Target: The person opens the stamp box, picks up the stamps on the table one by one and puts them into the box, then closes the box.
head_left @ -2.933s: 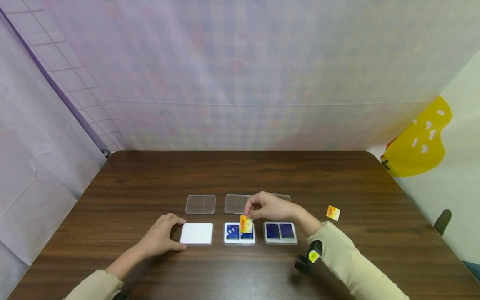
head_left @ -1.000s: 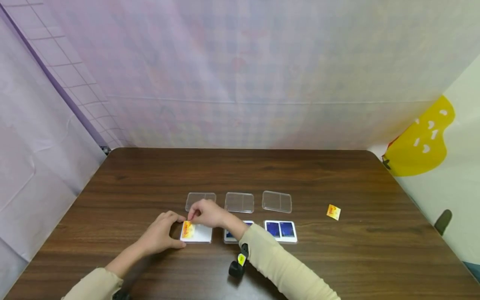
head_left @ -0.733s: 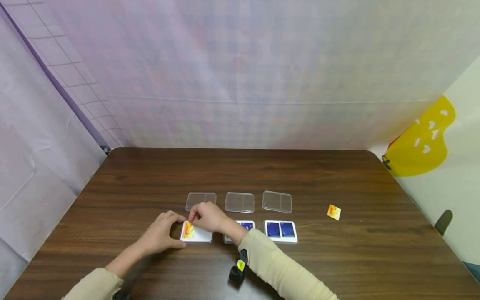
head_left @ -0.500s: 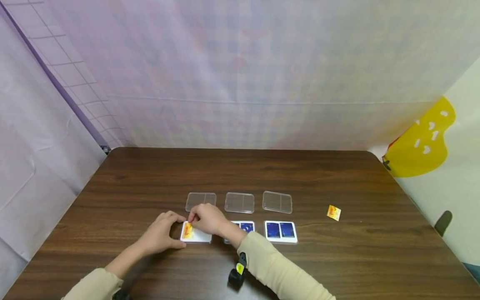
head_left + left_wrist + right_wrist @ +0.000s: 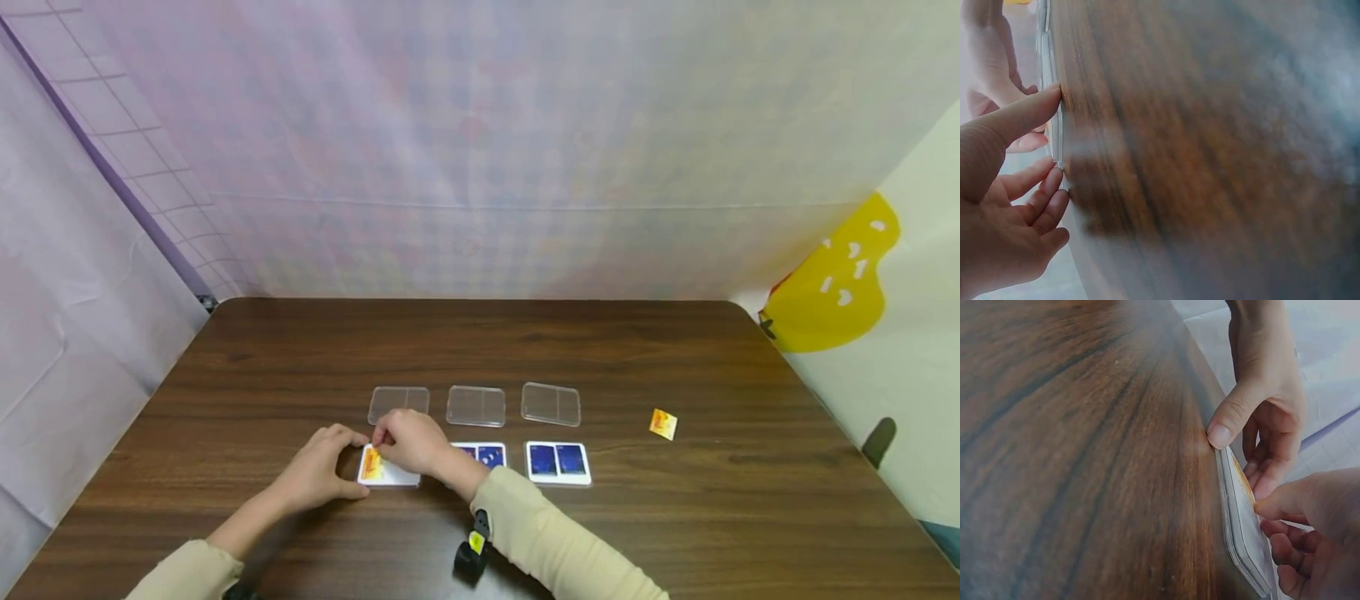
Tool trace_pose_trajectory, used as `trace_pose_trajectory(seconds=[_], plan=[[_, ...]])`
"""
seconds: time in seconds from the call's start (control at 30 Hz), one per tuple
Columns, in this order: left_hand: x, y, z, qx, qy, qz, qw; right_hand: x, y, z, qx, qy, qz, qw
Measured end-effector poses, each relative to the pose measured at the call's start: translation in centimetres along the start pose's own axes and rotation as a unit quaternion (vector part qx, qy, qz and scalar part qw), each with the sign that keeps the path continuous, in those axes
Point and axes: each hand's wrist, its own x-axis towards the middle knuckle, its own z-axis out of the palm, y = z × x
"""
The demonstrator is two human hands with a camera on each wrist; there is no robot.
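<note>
Dark wood bench (image 5: 300,350), pale curtain (image 5: 480,150) behind. Left hand (image 5: 318,471) holds the white case (image 5: 401,478) by its edges, thumb on near side, fingers on far side. Right hand (image 5: 411,439) pinches the far edge of a yellow card (image 5: 371,467), which is on the case's left half. Middle case (image 5: 491,455), partly hidden by the right forearm (image 5: 461,472), and right case (image 5: 558,463) show blue pictures. Clear lids (image 5: 476,406), three in a row, behind. Second card (image 5: 663,424) well apart, right.
</note>
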Motion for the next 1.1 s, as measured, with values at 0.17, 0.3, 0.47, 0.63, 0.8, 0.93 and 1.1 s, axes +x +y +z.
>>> trace_pose_trajectory(seconds=[0.17, 0.3, 0.47, 0.63, 0.8, 0.93, 1.1], plan=[[0.0, -0.1, -0.1, 0.002, -0.001, -0.003, 1.0000, -0.1, 0.4, -0.7, 0.069, 0.007, -0.005, 0.998], [0.0, -0.1, 0.0, 0.002, -0.001, -0.005, 1.0000, -0.7, 1.0, -2.1, 0.127, 0.007, -0.003, 0.992], [0.0, -0.2, 0.2, 0.009, 0.002, -0.003, 0.9999, -2.3, 2.6, -4.3, 0.165, 0.001, -0.012, 0.986], [0.0, -0.1, 0.1, 0.014, 0.004, 0.000, 0.9999, -4.2, 5.3, -6.7, 0.174, -0.006, -0.006, 0.985], [0.1, -0.1, 0.0, 0.017, 0.001, 0.002, 0.9999, -6.1, 8.2, -8.7, 0.163, -0.001, 0.016, 0.986], [0.1, -0.1, -0.1, 0.015, -0.001, 0.003, 0.9999, -7.9, 10.1, -10.4, 0.158, 0.003, 0.031, 0.987], [0.0, -0.1, 0.1, 0.013, 0.000, 0.004, 0.9999, -10.5, 12.6, -12.3, 0.168, 0.003, 0.051, 0.984]])
